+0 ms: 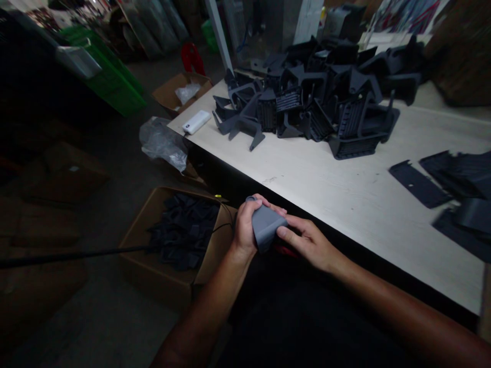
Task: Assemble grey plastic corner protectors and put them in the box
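Note:
My left hand (244,227) grips a grey moulded plastic part (266,225) from the left, with its fingers curled over the top. My right hand (304,242) holds the same part from the other side, thumb pressed on its lower right face. Both hands are in front of the white table's near edge (307,189). Below my left wrist is an open cardboard box (153,240) filled with flat dark plastic pieces (184,232). A heap of dark grey plastic parts (307,97) lies on the table, out of reach of my fingers.
Flat dark panels (420,183) lie at the table's right. A white power bank (197,122) sits at the left corner, near a clear plastic bag (163,143). A black cable (72,254) crosses toward the box. Green crates (103,71) and another cardboard box (180,92) stand on the floor.

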### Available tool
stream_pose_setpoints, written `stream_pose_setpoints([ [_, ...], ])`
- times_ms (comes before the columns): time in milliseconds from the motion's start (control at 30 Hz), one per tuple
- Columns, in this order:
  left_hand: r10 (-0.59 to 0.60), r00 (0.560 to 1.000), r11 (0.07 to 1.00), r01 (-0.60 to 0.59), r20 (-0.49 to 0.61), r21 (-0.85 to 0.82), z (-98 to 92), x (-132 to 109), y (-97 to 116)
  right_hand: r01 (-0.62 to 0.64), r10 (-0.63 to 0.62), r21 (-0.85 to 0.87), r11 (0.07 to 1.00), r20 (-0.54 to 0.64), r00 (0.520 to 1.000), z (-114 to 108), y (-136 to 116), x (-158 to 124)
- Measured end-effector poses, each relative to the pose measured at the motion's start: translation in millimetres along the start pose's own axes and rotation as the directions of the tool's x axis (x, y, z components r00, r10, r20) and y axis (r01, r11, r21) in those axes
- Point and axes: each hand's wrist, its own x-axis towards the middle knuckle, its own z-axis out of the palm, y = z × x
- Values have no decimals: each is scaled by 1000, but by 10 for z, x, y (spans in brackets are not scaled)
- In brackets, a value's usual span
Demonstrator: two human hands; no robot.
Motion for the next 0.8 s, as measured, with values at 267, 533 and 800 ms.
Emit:
stream_pose_setpoints([
  [267, 110, 983, 994, -106, -147, 32, 54, -71, -66, 72, -76, -34, 997, -159, 984, 260, -39, 21],
  [533, -257, 930, 914, 145, -263, -380, -32, 40, 61, -130, 130, 28, 991, 14, 991, 9, -106, 111],
  [800, -490, 831, 830, 353, -261, -433, -247, 48, -199, -261, 266, 72, 963, -77, 961, -90, -42, 47],
])
